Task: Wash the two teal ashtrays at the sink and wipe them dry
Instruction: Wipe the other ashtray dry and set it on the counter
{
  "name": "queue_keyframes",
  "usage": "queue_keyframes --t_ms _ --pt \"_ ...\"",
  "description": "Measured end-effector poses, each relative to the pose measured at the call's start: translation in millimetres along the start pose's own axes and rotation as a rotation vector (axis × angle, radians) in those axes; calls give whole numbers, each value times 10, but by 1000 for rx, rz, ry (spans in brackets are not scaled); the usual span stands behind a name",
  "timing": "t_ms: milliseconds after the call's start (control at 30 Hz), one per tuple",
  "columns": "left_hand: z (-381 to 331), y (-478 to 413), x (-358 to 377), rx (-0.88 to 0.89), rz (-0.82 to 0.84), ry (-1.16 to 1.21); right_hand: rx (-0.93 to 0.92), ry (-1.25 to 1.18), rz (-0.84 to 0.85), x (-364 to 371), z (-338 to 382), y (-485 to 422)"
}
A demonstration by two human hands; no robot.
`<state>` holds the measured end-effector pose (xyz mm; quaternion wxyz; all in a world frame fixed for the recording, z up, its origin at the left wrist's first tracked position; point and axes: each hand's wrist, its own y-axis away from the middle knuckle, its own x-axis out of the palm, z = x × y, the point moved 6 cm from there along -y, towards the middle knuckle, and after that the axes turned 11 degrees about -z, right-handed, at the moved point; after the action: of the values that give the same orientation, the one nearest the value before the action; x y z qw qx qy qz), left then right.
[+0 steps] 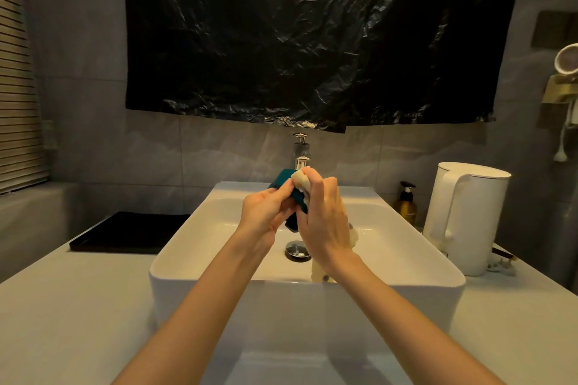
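White rectangular ceramic basin [306, 283] sits nearest, and both hands meet above its middle. The left hand [266, 212] grips a teal ashtray [283, 178], tilted on edge. The right hand [325, 216] curls its fingers round a cream cloth [301, 180] pressed against the ashtray's top. Beyond, at twelve o'clock, stands a chrome tap [301, 153]. A flat black tray [131, 231] lies at nine o'clock, a white plastic kettle [469, 216] at three.

L hand [266, 212] grips ashtray [283, 180], R hand [325, 219] cloth [301, 181].
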<state>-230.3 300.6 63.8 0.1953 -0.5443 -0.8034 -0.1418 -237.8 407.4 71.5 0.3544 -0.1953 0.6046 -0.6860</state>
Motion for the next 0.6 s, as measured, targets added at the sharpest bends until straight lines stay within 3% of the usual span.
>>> queue_keyframes --t_ms 267,367,467,600 --pt "26 -53 -52 -8 32 13 -45 -183 285 13 7 68" --pt "10 -66 -58 7 52 -35 153 -321 356 -13 -86 79" --pt "-14 -60 -88 22 94 -81 361 -394 249 -150 -274 -41" --pt "17 -55 -156 21 142 -120 440 -353 269 -275 -401 -135"
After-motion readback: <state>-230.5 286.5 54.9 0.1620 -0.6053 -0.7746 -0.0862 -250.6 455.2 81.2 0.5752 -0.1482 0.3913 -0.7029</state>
